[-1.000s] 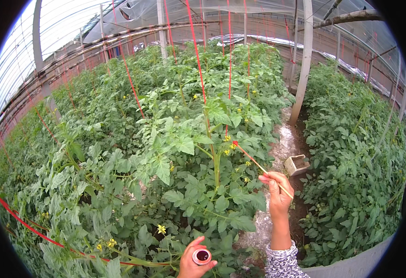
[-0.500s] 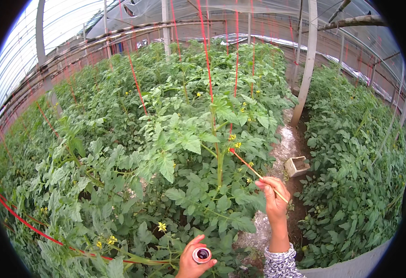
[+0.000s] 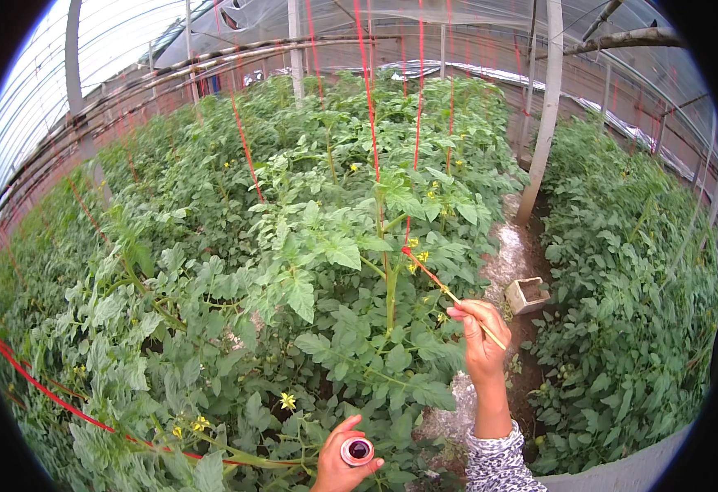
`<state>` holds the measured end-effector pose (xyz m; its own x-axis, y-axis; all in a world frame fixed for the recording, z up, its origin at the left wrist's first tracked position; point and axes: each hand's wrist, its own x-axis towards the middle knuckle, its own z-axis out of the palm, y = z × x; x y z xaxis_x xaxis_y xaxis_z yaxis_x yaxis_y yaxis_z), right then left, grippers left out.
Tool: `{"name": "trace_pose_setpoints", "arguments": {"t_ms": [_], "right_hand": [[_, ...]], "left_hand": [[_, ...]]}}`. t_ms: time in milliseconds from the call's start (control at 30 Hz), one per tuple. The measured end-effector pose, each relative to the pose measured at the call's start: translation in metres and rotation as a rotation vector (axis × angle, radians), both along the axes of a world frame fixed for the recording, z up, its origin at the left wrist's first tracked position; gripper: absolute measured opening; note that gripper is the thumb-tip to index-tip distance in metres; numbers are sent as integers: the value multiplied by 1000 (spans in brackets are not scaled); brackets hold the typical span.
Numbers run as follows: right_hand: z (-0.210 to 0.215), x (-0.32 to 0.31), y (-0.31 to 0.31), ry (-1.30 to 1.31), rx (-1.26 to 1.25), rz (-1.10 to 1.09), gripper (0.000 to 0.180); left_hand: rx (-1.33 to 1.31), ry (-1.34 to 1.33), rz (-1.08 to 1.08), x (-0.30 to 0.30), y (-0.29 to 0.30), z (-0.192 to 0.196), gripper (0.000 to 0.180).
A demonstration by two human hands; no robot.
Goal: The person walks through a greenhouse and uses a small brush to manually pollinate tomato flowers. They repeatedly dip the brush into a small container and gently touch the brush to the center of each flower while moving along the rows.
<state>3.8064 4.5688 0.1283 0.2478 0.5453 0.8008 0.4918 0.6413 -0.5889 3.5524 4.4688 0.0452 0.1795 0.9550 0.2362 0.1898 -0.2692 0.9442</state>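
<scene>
My right hand (image 3: 485, 338) grips a thin brush (image 3: 449, 293) with a pale wooden handle, its fingers pinched around the shaft. The brush's red tip reaches up and left to a cluster of yellow tomato flowers (image 3: 413, 256) beside a thick green stem (image 3: 391, 299). At the lower edge, my left hand (image 3: 344, 459) holds a small round open jar (image 3: 357, 450) with dark red-purple liquid inside; its mouth faces up. More yellow blossoms (image 3: 287, 401) show on a plant just above and left of the left hand.
Dense tomato plants (image 3: 211, 287) fill the left and middle; another row (image 3: 621, 328) stands right. Red strings (image 3: 371, 98) hang down among them. A leaning post (image 3: 543, 123) and a pale square container (image 3: 527, 294) stand along the soil path. A red cord (image 3: 55, 398) crosses lower left.
The brush tip has shifted slightly up and left, from the lower to the upper part of the flower cluster. My right hand rose a little; the left hand with the jar stays put.
</scene>
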Motion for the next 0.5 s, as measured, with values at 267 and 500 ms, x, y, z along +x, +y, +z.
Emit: {"name": "trace_pose_setpoints", "arguments": {"t_ms": [267,500], "right_hand": [[-18,13,-30,201,40,-61,15],[-30,5,-27,258,-29,-71,13]], "left_hand": [[-14,11,4,3,2,6,54],[14,26,-30,3,7,0,52]]}}
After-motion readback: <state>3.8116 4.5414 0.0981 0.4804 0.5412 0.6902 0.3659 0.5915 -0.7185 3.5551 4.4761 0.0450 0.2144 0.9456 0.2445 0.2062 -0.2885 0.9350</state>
